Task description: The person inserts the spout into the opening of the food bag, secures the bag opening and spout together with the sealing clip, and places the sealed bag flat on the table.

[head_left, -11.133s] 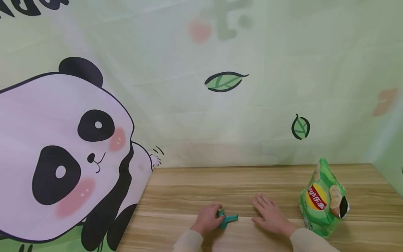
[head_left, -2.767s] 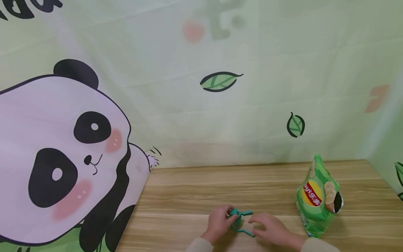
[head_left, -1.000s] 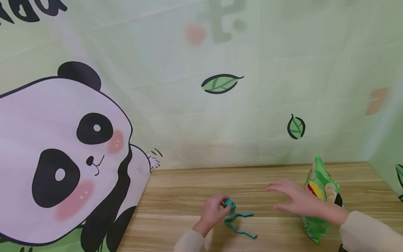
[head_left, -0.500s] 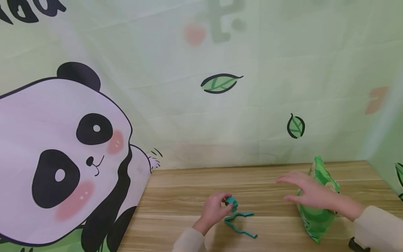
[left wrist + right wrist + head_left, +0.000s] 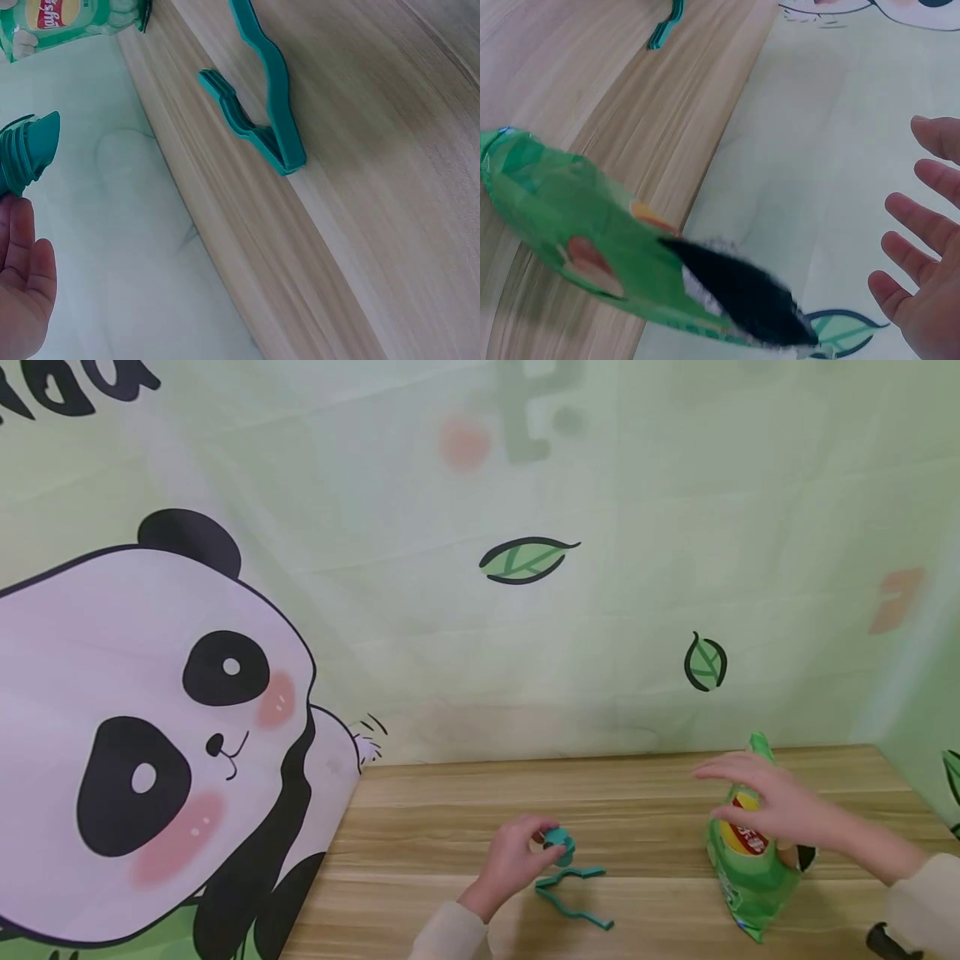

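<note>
My left hand [image 5: 510, 864] pinches a teal pour spout [image 5: 559, 843] between thumb and fingers, held just above the table. In the left wrist view the spout [image 5: 37, 146] shows ribbed threads and a slanted mouth. Right below it lies a teal bag clip [image 5: 576, 912], its two wavy arms spread in a V; the left wrist view shows the clip [image 5: 277, 94] joined at one end. My right hand [image 5: 787, 797], fingers spread, partly covers the green chip bag [image 5: 757, 889] in the head view. The right wrist view shows this bag [image 5: 562, 214] torn at a corner, its dark opening visible, apart from the fingers.
The wood-grain table [image 5: 420, 802] meets a pale green backdrop [image 5: 420, 635] printed with leaves and a large panda [image 5: 247, 577]. A dark band [image 5: 888, 941] sits under the right sleeve. The bag stands at the right part of the table.
Earlier the clip was folded in my left hand, then spread; now the spout is separate from it. My right hand has moved right, over to the bag. The left hand has shifted slightly right.
</note>
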Available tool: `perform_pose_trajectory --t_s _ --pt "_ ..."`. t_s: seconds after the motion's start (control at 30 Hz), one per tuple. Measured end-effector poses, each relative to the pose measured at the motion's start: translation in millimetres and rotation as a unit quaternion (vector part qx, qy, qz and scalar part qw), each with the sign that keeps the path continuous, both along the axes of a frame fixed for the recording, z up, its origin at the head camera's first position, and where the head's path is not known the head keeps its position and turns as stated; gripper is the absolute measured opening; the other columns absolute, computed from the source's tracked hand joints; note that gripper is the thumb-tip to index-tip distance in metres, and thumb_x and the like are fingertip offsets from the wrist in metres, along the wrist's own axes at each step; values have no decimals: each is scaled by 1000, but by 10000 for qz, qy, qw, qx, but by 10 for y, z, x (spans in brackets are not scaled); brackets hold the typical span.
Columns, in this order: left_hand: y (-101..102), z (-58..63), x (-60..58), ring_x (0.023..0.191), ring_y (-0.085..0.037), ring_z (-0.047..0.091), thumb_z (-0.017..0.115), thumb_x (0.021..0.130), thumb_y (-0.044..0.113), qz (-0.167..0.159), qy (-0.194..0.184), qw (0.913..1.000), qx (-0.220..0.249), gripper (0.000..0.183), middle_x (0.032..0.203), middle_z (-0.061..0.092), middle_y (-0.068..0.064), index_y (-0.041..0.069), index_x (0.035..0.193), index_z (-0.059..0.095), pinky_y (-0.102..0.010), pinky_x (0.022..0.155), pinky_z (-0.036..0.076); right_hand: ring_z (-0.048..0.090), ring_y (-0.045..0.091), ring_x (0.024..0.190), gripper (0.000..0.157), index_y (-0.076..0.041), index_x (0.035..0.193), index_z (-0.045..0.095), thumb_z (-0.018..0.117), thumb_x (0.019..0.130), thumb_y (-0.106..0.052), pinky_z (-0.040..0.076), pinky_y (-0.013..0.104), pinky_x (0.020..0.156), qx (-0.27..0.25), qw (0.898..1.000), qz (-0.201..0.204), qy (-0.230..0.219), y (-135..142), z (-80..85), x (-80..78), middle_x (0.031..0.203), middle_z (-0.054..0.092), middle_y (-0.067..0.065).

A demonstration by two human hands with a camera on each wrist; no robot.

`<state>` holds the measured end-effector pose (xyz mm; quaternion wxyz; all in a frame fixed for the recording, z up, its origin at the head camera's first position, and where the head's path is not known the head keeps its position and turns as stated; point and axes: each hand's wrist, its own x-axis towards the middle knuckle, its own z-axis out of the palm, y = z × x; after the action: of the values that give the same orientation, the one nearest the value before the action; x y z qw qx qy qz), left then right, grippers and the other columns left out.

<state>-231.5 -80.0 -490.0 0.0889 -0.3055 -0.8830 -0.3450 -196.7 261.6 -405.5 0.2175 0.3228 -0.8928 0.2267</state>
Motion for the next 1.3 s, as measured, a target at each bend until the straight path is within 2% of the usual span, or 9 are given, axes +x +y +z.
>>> perform_pose_trajectory --t_s 0.1,0.27,0.37,0.53,0.73,0.8,0.93,1.03,1.3 --pt "17 27 16 76 -5 57 66 78 25 -42 35 10000 21 26 89 63 3 10 100 63 -19 66 48 42 -1 105 45 -17 108 59 75 66 -16 32 14 83 -35 10000 -64 -12 60 9 3 107 59 -3" --pt "42 66 39 77 -4 57 66 78 26 -62 39 10000 -16 25 88 64 4 12 99 63 -20 65 49 38 0 106 46 -17 108 59 75 65 -10 17 8 95 -137 9999 -50 -19 172 -1 -24 108 57 -5" --pt "55 74 51 77 -4 57 66 78 27 -98 89 9999 -54 26 88 64 4 12 99 63 -17 64 47 37 -2 106 47 -17 107 60 75 63 -7 25 16 95 -28 9999 -119 60 234 8 -30 108 57 -5" --pt "63 77 58 77 -4 57 65 78 28 -172 175 9997 -55 25 87 63 4 12 98 63 -14 64 45 37 -1 107 46 -16 106 60 75 64 -9 36 38 77 129 9994 -334 -39 344 39 -6 110 56 -4" --pt "73 82 59 77 -4 56 63 80 31 -196 171 9997 -49 27 88 63 4 12 100 63 -13 65 45 34 -4 107 49 -18 107 59 75 62 -7 35 33 76 188 9988 -442 -61 500 5 -26 113 51 -14" --pt "77 83 58 77 -4 56 62 80 31 -196 189 9996 -31 28 88 63 4 12 100 63 -13 65 45 35 -4 106 48 -17 107 60 75 62 -6 35 32 77 236 9980 -569 -109 543 -4 -28 113 51 -11" --pt "84 91 61 77 -4 57 62 81 31 -176 196 9997 7 28 87 63 4 11 100 63 -13 65 45 39 17 104 45 -9 108 59 71 65 -1 36 47 78 275 9964 -674 -440 616 -2 -20 112 54 12" --pt "87 97 67 76 -4 57 62 81 31 -174 172 9997 47 28 85 63 4 11 100 63 -13 65 45 39 29 101 42 -6 108 58 68 67 1 35 53 77 321 9948 -720 -641 658 -3 -15 112 53 20" --pt "96 98 84 75 -6 57 63 80 29 -160 25 9996 224 26 85 63 2 11 98 63 -19 64 48 40 16 101 45 -9 107 59 71 64 0 38 45 73 552 9940 -881 -350 777 -63 -18 112 53 1"
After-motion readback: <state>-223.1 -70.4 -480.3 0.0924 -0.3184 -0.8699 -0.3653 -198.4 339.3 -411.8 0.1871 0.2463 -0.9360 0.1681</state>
